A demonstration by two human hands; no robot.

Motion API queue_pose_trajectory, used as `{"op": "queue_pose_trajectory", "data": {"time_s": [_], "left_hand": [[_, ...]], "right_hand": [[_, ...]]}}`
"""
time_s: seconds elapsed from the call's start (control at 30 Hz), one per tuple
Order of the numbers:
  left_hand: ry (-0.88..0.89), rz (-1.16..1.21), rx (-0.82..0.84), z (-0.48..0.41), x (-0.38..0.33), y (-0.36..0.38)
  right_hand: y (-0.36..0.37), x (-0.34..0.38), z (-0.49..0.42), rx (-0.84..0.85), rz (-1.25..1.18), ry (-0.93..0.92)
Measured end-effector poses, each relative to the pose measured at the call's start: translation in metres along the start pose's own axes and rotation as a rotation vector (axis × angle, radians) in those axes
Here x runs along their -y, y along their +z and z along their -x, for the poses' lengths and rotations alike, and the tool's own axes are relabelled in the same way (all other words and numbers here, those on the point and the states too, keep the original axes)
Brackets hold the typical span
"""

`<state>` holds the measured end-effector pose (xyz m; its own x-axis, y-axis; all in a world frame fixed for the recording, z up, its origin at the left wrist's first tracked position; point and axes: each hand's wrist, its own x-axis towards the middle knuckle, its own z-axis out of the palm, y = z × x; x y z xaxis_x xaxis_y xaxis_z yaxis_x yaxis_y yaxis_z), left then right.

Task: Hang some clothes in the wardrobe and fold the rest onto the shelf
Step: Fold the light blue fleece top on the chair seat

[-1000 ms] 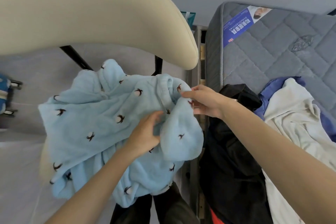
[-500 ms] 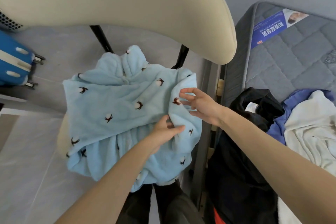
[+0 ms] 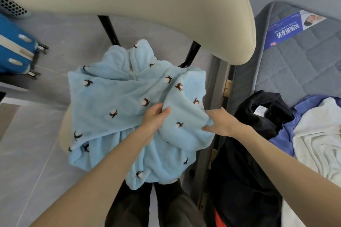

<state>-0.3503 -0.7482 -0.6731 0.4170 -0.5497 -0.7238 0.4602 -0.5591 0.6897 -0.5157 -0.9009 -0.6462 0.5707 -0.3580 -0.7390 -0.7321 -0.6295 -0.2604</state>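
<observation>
A fluffy light-blue garment [image 3: 114, 101] with small dark-and-white motifs lies spread over a cream chair seat in the middle of the head view. My left hand [image 3: 153, 118] grips a fold of it near the centre. My right hand [image 3: 219, 122] pinches the edge of the folded-over right part. On the grey mattress [image 3: 295, 72] at the right lie a black garment [image 3: 258, 116], a blue garment [image 3: 284, 134] and a white garment [image 3: 317, 134].
The cream chair back [image 3: 147, 2] arches across the top, its black legs behind the blue garment. A blue suitcase [image 3: 14, 49] stands on the grey tiled floor at the left. The bed frame rail [image 3: 219, 86] runs between chair and mattress.
The view has swung left and down. My right hand has come down from the garment's upper right edge to its lower right fold. The right part now lies folded over.
</observation>
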Motion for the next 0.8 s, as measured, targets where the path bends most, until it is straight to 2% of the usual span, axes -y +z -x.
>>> {"op": "queue_pose_trajectory", "data": {"time_s": [0.07,0.17,0.2,0.33,0.47,0.53,0.6,0.73,0.8], "left_hand": [[0.020,0.014,-0.038,0.000,-0.007,0.000],[0.055,0.053,-0.086,0.002,-0.021,-0.007],[0.067,0.059,-0.095,0.004,-0.027,-0.012],[0.033,0.139,-0.071,0.018,-0.044,-0.044],[-0.045,0.243,-0.036,0.033,-0.052,-0.087],[-0.051,0.231,-0.114,0.040,-0.051,-0.112],[-0.011,0.149,-0.243,0.044,-0.044,-0.135],[0.024,-0.014,-0.212,0.051,-0.021,-0.153],[0.030,-0.086,-0.242,0.047,-0.011,-0.146]], "right_hand": [[-0.013,0.005,0.014,0.001,-0.239,0.011],[-0.042,0.033,0.039,0.068,-0.922,0.030],[-0.049,0.043,0.043,0.069,-1.080,0.022],[-0.066,0.091,0.031,-0.007,-1.298,0.067],[-0.068,0.149,0.010,0.201,-1.614,0.037],[-0.061,0.172,-0.001,0.289,-1.739,0.003],[-0.047,0.186,-0.011,0.267,-1.635,-0.023],[-0.014,0.187,-0.022,-0.141,-0.935,0.008],[-0.001,0.180,-0.025,-0.222,-0.796,0.004]]}}
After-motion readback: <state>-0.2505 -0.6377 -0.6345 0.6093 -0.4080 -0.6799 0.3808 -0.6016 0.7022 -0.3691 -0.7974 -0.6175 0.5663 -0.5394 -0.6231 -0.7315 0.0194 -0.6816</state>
